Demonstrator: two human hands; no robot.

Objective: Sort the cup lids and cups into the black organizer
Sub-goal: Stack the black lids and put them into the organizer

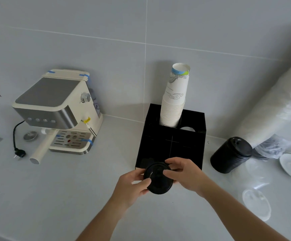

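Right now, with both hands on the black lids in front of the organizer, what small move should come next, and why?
Probably carry the black lids forward and lower them into a front compartment of the black organizer. The left hand and right hand grip them just short of its front wall, and the paper cups already fill a rear slot.

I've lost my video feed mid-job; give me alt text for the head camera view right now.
Both hands, left hand and right hand, hold a black lid just in front of the black organizer on the grey counter. A stack of paper cups stands in its back compartment; a stack of black lids lies to the right, an espresso machine to the left.
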